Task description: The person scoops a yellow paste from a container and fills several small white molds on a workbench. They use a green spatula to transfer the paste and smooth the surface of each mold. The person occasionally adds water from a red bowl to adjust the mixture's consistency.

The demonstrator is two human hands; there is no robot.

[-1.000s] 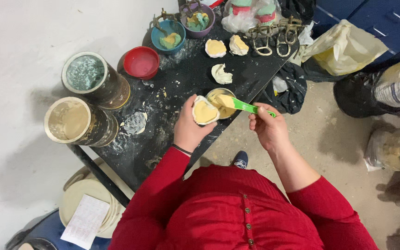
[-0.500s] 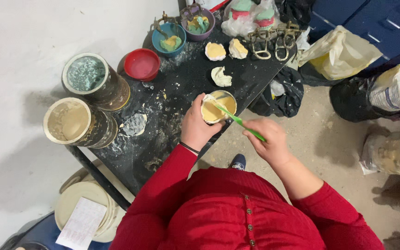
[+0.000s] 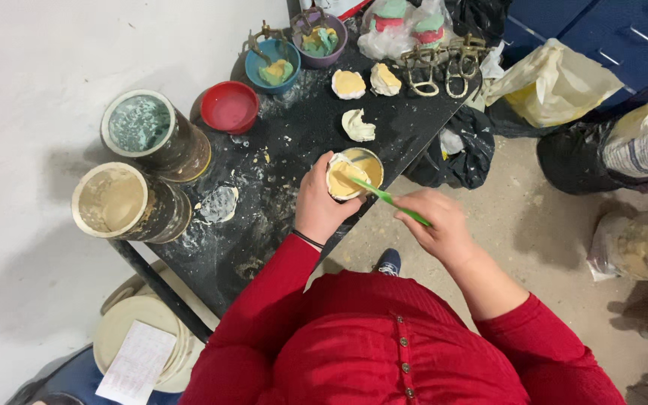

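**Yellow Paste Spread Into a Hand-Held Mould at a Spattered Black Tabletop**

The left hand (image 3: 316, 206) holds a small white mould (image 3: 341, 178) filled with yellow paste, its fingers clamped around the mould's near side. The mould sits just above the near edge of the black tabletop (image 3: 294, 142), partly over a round mixing bowl (image 3: 365, 161) that holds more of the same yellow paste. The right hand (image 3: 435, 223) grips a green spatula (image 3: 384, 196), fingers closed on the handle; the blade end lies on the paste in the mould, and the handle slants down toward the person's right.

Farther back on the tabletop lie three more pieces: two yellow-filled casts (image 3: 349, 83) side by side and a pale, empty-looking impression (image 3: 358, 124) nearer the bowl. A red bowl (image 3: 229, 106) stands at the left edge, with a blue bowl (image 3: 272, 63) and a purple bowl (image 3: 319, 35) behind it, both holding lumps of yellow and green material. Metal frames (image 3: 438, 61) rest at the far corner.

Beside the tabletop, against the white wall, stand two tall cans (image 3: 125, 202), one with greenish residue, one with beige. Plastic bags (image 3: 549, 82) and sacks crowd the floor to the right. The person wears a red buttoned top (image 3: 384, 345), and a stack of pale discs with a paper slip (image 3: 135, 360) lies below the tabletop.
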